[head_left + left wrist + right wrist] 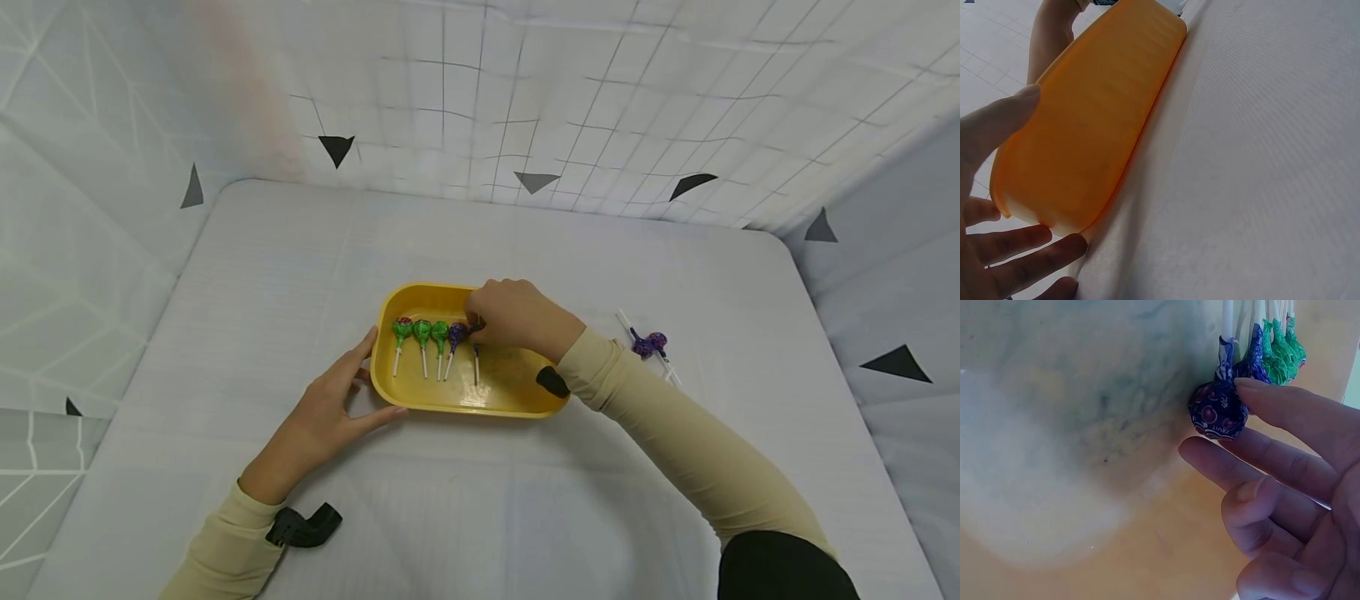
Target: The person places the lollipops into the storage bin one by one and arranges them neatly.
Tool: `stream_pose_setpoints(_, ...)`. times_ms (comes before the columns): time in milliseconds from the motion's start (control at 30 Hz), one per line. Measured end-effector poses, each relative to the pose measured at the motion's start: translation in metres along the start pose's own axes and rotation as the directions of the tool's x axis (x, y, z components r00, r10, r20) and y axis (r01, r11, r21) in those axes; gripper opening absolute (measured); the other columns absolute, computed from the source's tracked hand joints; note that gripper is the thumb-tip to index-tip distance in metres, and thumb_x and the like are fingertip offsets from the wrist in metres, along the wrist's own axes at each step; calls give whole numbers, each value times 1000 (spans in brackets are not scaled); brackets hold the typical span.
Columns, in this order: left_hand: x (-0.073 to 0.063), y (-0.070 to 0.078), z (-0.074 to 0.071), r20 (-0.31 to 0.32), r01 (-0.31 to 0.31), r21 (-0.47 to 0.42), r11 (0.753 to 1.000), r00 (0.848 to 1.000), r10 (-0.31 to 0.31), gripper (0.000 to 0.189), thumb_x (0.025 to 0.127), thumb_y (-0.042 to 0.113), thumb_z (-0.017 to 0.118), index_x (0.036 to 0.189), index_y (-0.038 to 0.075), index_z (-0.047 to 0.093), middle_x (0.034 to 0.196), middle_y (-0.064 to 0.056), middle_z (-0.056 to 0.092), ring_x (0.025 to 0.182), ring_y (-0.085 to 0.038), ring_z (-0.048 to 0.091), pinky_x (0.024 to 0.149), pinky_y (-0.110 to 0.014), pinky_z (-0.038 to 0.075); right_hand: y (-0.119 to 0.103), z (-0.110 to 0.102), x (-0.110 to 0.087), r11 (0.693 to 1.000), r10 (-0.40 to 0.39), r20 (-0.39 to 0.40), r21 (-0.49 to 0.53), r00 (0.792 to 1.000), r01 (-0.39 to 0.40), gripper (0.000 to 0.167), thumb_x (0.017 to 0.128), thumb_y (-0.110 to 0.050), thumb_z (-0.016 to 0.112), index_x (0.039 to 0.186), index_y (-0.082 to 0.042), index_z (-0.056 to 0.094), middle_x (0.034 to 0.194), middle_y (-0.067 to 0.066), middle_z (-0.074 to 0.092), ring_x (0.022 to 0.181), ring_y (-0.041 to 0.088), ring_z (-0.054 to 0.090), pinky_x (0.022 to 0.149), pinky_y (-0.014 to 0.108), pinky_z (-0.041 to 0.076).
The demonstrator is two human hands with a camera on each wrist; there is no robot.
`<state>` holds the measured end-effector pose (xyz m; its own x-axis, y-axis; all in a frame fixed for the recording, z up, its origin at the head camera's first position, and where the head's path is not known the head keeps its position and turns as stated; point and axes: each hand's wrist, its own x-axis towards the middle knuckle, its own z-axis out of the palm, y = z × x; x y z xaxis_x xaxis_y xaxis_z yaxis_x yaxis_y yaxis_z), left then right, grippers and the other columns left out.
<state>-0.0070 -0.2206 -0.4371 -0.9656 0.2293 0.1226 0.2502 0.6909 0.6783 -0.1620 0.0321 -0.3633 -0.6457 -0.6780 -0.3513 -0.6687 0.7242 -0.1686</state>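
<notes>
Right hand (519,317) pinching a purple lollipop (1215,417) inside the yellow tray (517,387), left hand (330,410) spread against the tray's end

Right forearm (697,454) comes in from the person's right, crosses the tray's right end, back of hand up, thumb and fingertips on the wrapped head, stick pointing toward the person, other fingers bent loosely; can't tell if the pop touches the tray floor; left hand has thumb on the near wall, fingers fanned out at the end wall; between the hands, three green lollipops (422,332) and another purple one (457,335) in a row, the purple just beside the right fingertips; two loose purple lollipops (657,341) on the surface (450,500), right of the right hand, beyond its forearm
</notes>
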Motion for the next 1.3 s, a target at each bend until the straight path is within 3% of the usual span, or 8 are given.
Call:
stream_pose_setpoints(233, 0, 1, 0, 6, 6, 1, 1000, 1000, -6, 114, 79, 33, 92, 166, 11, 21, 136, -12, 61, 103, -23, 62, 88, -44, 57, 1, -7, -7, 1000, 24, 10, 11, 1000, -25, 20, 94, -30, 77, 104, -12, 77, 96, 3, 75, 84, 21, 68, 73, 40, 58)
stream_pose_setpoints(600, 1, 0, 0, 3, 4, 10, 1000, 1000, -4, 114, 79, 33, 92, 166, 10, 22, 134, -12, 61, 103, -23, 63, 86, -43, 57, 15, -18, -31, 998, 61, -59, 24, 996, -59, 31, 94, -33, 77, 115, -10, 77, 107, 6, 77, 96, 26, 69, 84, 44, 60)
stream_pose_setpoints(1033, 0, -2, 1, -5, -11, 3, 1000, 1000, 11, 114, 79, 32, 92, 166, 11, 21, 142, -13, 58, 102, -23, 63, 89, -44, 57, 31, -24, -57, 992, 118, -87, 59, 989, -113, 34, 95, -35, 76, 118, -11, 77, 112, 4, 78, 102, 28, 71, 84, 47, 60)
stream_pose_setpoints(1300, 0, -1, 1, 0, -5, 5, 1000, 1000, 5, 114, 79, 33, 92, 166, 12, 21, 135, -12, 61, 102, -22, 62, 87, -43, 57, 45, -26, -79, 977, 184, -106, 128, 977, -170, 33, 94, -35, 76, 118, -12, 76, 112, 3, 78, 101, 27, 68, 84, 46, 58)
